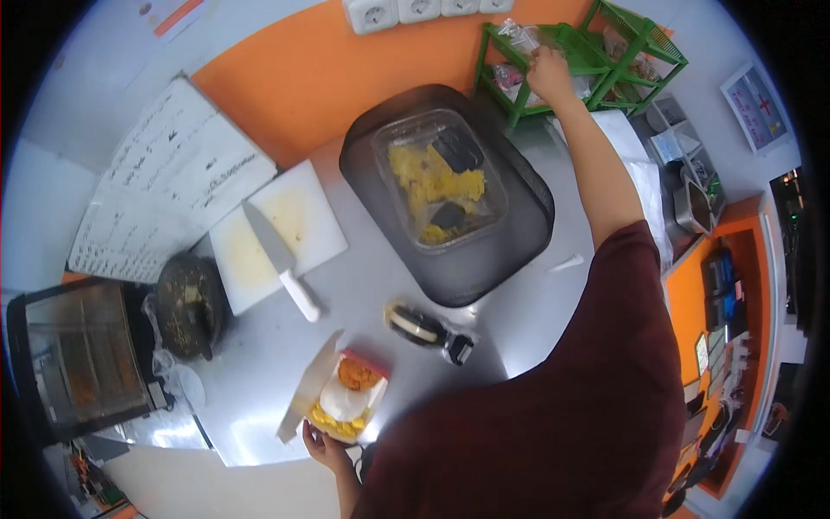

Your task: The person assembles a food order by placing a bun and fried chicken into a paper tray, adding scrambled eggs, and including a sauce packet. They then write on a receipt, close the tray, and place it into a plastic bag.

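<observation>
With its fingers at the near corner, my left hand [323,446] grips an opened cardboard food box [380,387]. Inside lie a mound of white rice [343,400], a browned fried piece [356,374] and yellow chunks [337,423]. My right arm stretches far forward. My right hand [551,76] is at the top tier of a green plastic rack [588,54], fingers bent together beside a clear plastic packet [519,36]. What those fingers hold, if anything, I cannot make out. Between the hands, a tape dispenser [424,329] lies on the steel table [346,290].
A dark tray [527,229] carries a clear tub [501,212] of yellow food. To the left, a white-handled knife [275,246] lies on a cutting board [320,203]. Beyond are a stone mortar [177,285], a glass-fronted cabinet [82,355] and a leaning whiteboard [164,182].
</observation>
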